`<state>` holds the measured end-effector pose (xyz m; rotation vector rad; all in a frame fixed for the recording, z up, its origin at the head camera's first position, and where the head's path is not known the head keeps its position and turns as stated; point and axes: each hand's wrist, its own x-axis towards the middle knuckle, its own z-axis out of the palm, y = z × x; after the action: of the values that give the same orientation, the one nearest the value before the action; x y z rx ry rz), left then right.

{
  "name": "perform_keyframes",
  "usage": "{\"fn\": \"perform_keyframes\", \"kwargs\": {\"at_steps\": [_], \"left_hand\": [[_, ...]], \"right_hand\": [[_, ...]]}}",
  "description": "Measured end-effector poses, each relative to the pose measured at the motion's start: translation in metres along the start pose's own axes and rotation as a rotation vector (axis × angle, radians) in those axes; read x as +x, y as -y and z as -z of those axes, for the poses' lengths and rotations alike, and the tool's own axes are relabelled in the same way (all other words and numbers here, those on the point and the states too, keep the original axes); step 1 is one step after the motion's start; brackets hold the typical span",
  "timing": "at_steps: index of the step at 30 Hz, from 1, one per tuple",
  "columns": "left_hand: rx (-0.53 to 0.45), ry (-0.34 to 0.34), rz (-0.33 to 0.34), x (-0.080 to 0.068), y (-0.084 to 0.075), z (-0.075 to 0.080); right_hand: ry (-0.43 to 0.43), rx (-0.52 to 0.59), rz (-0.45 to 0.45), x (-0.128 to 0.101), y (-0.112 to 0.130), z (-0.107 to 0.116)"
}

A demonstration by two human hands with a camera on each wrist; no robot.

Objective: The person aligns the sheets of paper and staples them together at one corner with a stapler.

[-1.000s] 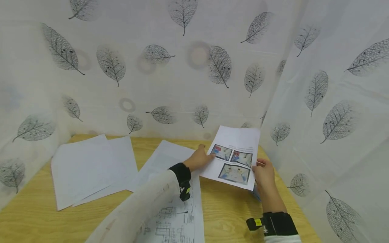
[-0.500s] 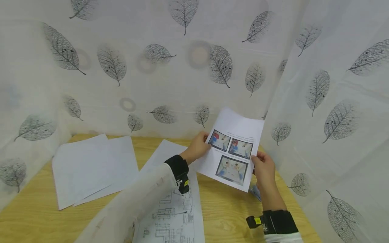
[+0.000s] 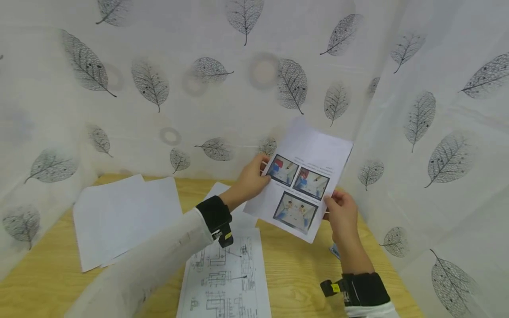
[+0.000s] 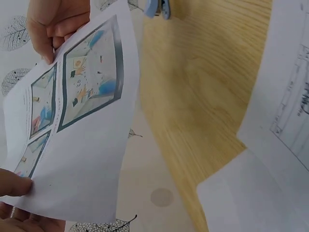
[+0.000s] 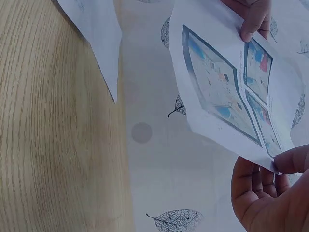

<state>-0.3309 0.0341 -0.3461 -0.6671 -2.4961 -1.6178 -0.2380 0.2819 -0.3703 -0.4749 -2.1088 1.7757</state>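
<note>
Both hands up off table: left hand (image 3: 249,182) & right hand (image 3: 341,213) fingers pinch printed sheet (image 3: 301,176) edges, tilted.

Printed sheet (image 4: 82,140) w/ three colour photos fills the left of the view, held off the table (image 4: 203,82), tilted. Left hand (image 4: 17,203) at the bottom-left corner: thumb pressed on the sheet's printed face, other fingers (image 4: 24,223) under the edge. Right hand (image 4: 55,21) at top left pinches the opposite edge, thumb on the front by the biggest photo. Wooden table behind. Blue clip (image 4: 158,7) lies on the table at top edge. Line-drawing sheet (image 4: 289,96) at right, a plain white sheet (image 4: 246,193) below it. Leaf-print curtain (image 4: 149,193) along the table's edge.
</note>
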Motion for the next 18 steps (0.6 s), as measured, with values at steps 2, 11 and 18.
{"fn": "perform_keyframes", "kwargs": {"at_steps": [2, 11, 18], "left_hand": [[0.019, 0.011, 0.004, -0.011, -0.001, 0.011], [0.072, 0.105, 0.166, -0.078, 0.004, 0.06], [0.03, 0.153, 0.336, -0.132, 0.015, 0.085]], "right_hand": [[0.035, -0.034, -0.005, -0.005, 0.003, -0.003], [0.262, -0.13, -0.019, -0.036, 0.008, -0.028], [0.411, -0.141, -0.012, -0.067, 0.002, -0.051]]}}
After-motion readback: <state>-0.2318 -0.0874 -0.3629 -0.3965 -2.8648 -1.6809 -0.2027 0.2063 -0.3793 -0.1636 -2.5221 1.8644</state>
